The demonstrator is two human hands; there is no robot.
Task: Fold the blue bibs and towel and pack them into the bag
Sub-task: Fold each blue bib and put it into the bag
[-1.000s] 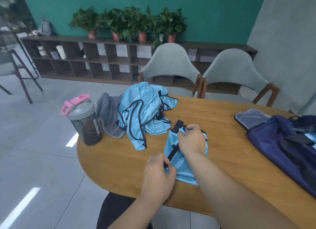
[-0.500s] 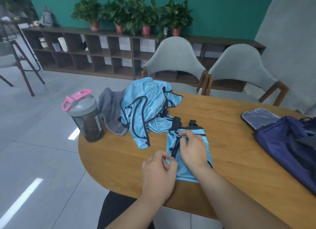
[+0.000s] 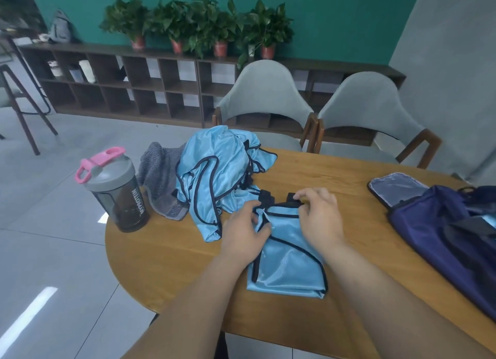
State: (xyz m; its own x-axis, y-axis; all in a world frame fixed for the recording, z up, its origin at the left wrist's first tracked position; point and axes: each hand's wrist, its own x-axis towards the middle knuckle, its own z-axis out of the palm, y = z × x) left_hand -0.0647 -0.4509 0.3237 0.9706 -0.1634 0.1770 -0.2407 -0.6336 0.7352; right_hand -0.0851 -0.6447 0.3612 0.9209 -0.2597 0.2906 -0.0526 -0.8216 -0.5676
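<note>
Wooden table (image 3: 166, 264): left hand (image 3: 245, 232), right hand (image 3: 319, 216), both tight on one folded bib (image 3: 287, 267); one bag (image 3: 434, 232).

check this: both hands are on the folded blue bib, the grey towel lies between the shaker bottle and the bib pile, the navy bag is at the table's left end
No: the head view shows the navy bag at the right end of the table, not the left. The left hand and right hand are on the folded blue bib; the rest stands.
</note>
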